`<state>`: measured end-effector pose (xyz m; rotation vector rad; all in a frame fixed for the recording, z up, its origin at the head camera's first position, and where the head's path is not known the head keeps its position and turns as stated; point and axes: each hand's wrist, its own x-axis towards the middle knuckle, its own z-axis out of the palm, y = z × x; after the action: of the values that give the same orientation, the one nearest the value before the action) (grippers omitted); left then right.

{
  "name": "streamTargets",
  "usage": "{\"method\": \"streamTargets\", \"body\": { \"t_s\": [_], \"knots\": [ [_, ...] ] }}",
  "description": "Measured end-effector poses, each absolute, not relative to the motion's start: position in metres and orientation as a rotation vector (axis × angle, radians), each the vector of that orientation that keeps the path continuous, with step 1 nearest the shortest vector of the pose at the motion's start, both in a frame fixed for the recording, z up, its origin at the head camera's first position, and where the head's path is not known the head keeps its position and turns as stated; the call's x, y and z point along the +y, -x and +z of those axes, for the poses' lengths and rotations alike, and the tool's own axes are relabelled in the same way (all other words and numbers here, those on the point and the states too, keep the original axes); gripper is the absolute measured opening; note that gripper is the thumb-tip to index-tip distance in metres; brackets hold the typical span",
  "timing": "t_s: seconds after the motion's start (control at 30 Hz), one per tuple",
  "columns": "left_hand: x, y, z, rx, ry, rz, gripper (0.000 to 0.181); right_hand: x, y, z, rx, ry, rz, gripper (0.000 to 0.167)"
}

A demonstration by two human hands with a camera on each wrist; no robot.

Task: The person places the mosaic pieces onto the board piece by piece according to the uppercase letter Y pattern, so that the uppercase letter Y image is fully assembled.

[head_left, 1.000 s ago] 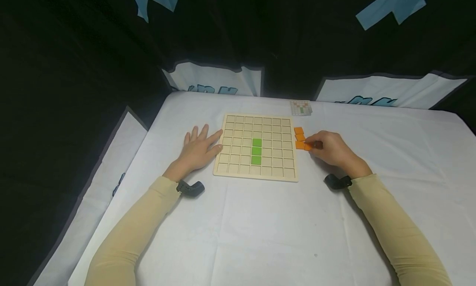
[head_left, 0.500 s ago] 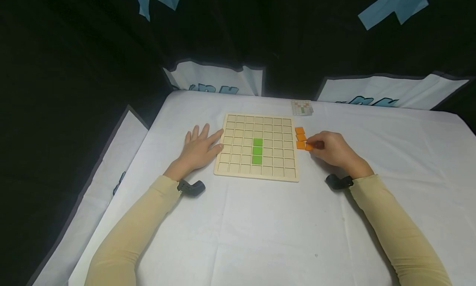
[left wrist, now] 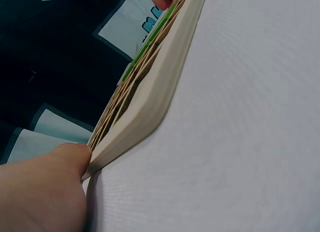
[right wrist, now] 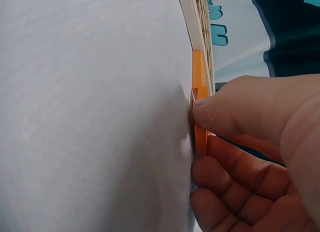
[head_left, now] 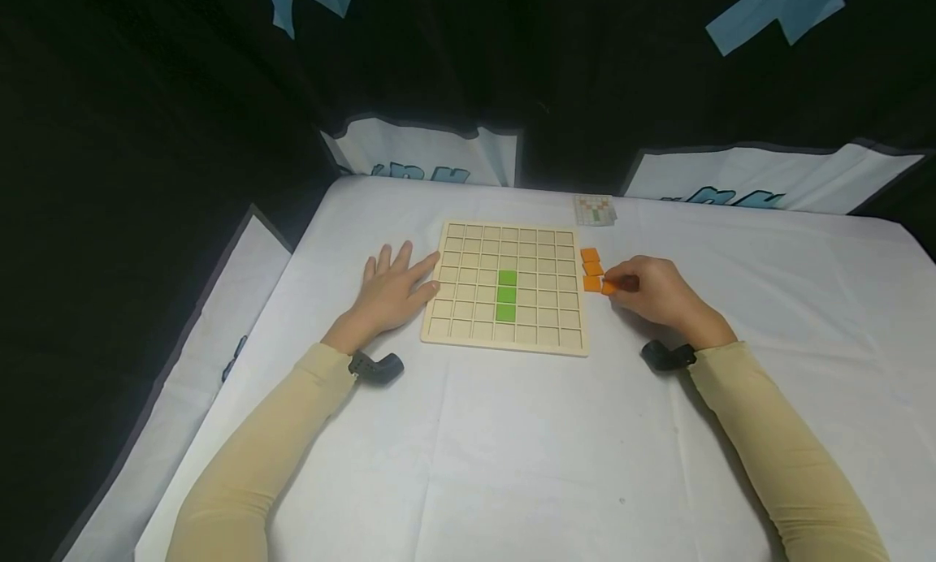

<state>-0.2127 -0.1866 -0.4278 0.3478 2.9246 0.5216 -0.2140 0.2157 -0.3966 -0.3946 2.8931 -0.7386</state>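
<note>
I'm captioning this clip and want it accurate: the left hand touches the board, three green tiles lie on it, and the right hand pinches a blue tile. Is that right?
Not quite: the tile pinched by the right hand is orange, not blue, as the right wrist view shows. The left hand does touch the board, and three green tiles lie on it.

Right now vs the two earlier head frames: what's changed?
Nothing visibly moved, taken or released. Right hand still pinches the lower-right orange square tile; left hand still touches the wooden grid board's left edge. Three green tiles and the other three orange tiles stayed put.
</note>
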Motion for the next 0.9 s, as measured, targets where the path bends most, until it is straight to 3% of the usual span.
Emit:
{"method": "streamTargets", "body": {
  "t_s": [0.9],
  "knots": [
    [-0.187, 0.214, -0.429, 2.93, -0.333, 0.53, 0.063, 0.208, 0.219, -0.384, 2.916, 0.427, -0.773, 0.031]
  ]
}}
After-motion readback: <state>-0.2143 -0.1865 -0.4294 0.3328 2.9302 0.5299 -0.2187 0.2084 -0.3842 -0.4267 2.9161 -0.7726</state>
